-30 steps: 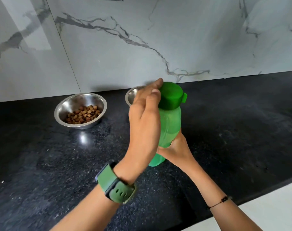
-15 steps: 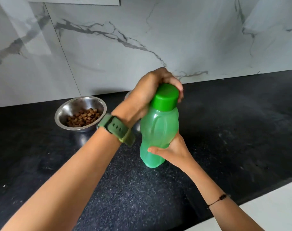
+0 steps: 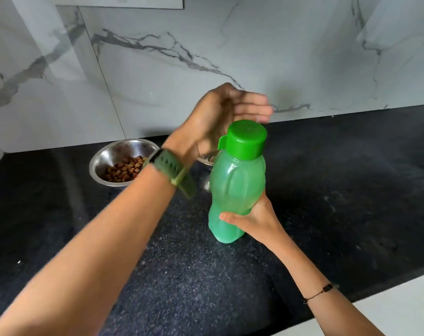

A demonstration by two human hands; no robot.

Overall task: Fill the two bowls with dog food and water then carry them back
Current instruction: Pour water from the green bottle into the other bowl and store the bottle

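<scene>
A green plastic bottle with a darker green cap stands upright on the black counter. My right hand grips its lower body from the right. My left hand hovers just above and behind the cap, fingers apart and blurred, not touching it. A steel bowl holding brown kibble sits at the back left by the wall. A second steel bowl is mostly hidden behind my left wrist and the bottle; its contents cannot be seen.
The black speckled counter runs wall to wall, backed by a grey marble wall. Its front edge cuts across the lower right, with pale floor beyond.
My left hand, which was wrapped over the cap half a second ago, has lifted off and opened. The cap's tab now points left. The bottle stays in my right hand.
</scene>
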